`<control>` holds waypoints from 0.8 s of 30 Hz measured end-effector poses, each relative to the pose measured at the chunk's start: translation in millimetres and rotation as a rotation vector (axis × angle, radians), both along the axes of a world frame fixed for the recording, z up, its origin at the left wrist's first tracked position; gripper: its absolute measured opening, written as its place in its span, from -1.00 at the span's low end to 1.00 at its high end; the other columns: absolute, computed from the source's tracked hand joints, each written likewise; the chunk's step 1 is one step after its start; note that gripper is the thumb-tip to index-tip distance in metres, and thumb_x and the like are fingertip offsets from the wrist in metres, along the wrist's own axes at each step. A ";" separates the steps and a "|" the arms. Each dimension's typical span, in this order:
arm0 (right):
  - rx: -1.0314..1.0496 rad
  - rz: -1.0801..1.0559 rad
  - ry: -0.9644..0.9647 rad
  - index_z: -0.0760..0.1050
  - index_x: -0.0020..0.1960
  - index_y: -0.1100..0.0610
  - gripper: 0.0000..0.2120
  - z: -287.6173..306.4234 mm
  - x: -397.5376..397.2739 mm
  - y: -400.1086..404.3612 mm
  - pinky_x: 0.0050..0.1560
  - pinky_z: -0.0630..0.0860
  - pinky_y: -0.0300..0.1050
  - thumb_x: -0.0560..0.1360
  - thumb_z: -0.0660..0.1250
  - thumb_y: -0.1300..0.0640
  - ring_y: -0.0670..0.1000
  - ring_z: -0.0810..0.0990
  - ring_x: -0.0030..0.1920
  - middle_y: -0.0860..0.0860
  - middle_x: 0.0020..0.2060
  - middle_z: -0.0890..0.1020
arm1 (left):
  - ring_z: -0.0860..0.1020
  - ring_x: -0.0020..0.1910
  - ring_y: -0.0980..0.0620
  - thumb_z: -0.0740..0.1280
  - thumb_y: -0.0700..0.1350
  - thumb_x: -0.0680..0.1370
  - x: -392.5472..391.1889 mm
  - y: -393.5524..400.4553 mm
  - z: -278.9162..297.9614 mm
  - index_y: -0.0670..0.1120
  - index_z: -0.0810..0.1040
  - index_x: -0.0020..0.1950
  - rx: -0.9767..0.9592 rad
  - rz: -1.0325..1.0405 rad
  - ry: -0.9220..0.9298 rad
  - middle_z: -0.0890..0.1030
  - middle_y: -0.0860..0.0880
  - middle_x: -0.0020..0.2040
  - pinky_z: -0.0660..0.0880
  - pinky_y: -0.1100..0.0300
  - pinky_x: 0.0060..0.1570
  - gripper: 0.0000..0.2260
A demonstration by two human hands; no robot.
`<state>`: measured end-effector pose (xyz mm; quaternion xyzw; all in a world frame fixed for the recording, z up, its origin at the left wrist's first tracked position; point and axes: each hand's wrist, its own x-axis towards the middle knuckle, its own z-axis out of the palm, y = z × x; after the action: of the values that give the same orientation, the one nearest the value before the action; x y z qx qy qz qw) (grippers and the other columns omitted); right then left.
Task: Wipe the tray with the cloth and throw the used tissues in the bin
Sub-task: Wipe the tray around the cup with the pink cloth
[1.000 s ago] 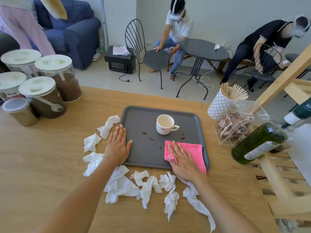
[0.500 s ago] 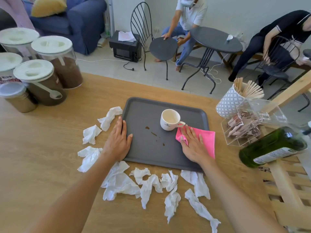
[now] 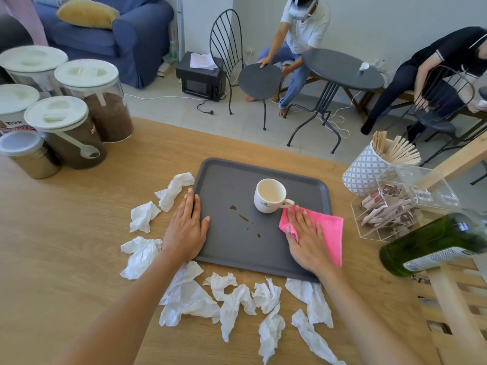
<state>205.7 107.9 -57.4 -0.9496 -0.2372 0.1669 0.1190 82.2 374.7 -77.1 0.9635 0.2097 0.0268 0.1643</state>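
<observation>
So the right hand (image 3: 305,238) is pressed flat, fingers spread, on the pink cloth (image 3: 328,233) at the right side of the grey tray (image 3: 226,180), not gripping it. The brown drips (image 3: 243,217) sit just to its left, running in a diagonal line toward the near edge, so I'd sweep leftward. The white cup (image 3: 270,195) (touching the cloth's far corner) is in the way. The left hand (image 3: 187,229) lies open across the tray's left rim. Crumpled tissues (image 3: 237,299) are scattered on the table around the tray's left and near sides.

tray (image 3: 224,177) far left corner bare, cup (image 3: 270,196) blocks its middle, crumpled tissues (image 3: 189,299) crowd left and near edges, jars (image 3: 79,127) far left
</observation>
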 end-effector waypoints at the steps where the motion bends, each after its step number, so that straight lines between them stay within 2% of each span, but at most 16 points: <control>1: 0.002 0.008 -0.001 -0.30 0.53 -0.10 -0.49 -1.0 -0.1 -1.6 0.50 -0.32 -0.02 0.65 -0.16 -0.04 -0.26 -0.33 0.44 -0.20 0.53 -0.25 | -0.09 0.59 -0.04 -0.06 0.09 0.65 0.1 0.2 -0.2 -0.19 -0.13 0.57 0.001 -0.002 0.002 -0.17 -0.13 0.59 -0.05 0.10 0.55 -0.41; 5: -0.004 -0.014 -0.004 -0.24 0.55 -0.06 -0.48 1.9 21.4 3.3 0.52 -0.30 -0.01 0.66 -0.14 -0.04 -0.18 -0.27 0.52 -0.17 0.55 -0.21 | -0.10 0.59 -0.03 -0.07 0.09 0.65 -0.4 0.5 0.5 -0.20 -0.14 0.57 0.000 -0.008 0.017 -0.18 -0.13 0.59 -0.06 0.11 0.55 -0.41; 11: -0.019 -0.046 0.018 -0.25 0.55 -0.12 -0.48 5.3 47.0 14.9 0.51 -0.31 0.01 0.65 -0.14 -0.11 -0.13 -0.27 0.53 -0.17 0.55 -0.22 | -0.11 0.59 -0.03 -0.05 0.08 0.66 -0.1 0.2 3.3 -0.20 -0.12 0.57 -0.024 -0.003 0.003 -0.16 -0.13 0.59 -0.08 0.11 0.56 -0.42; 18: -0.062 -0.068 0.048 -0.32 0.54 -0.02 -0.45 5.9 18.9 13.3 0.52 -0.33 0.05 0.65 -0.15 -0.06 -0.10 -0.32 0.53 -0.11 0.54 -0.28 | -0.11 0.59 -0.05 -0.03 0.08 0.65 -1.7 -0.1 3.2 -0.20 -0.12 0.57 -0.041 -0.009 0.002 -0.16 -0.14 0.59 -0.07 0.09 0.56 -0.41; 24: -0.120 0.092 0.106 -0.41 0.51 -0.07 -0.46 11.7 -28.5 7.0 0.47 -0.38 0.05 0.65 -0.20 -0.08 -0.09 -0.38 0.51 -0.11 0.51 -0.37 | -0.12 0.58 -0.06 -0.07 -0.01 0.67 -2.9 -0.2 8.0 -0.23 -0.10 0.56 -0.034 -0.043 -0.011 -0.16 -0.17 0.59 -0.11 0.11 0.56 -0.47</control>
<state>177.2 114.9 -45.7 -0.9330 -0.2633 0.2361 0.0667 79.4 374.6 -69.0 0.9647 0.1883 0.0250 0.1826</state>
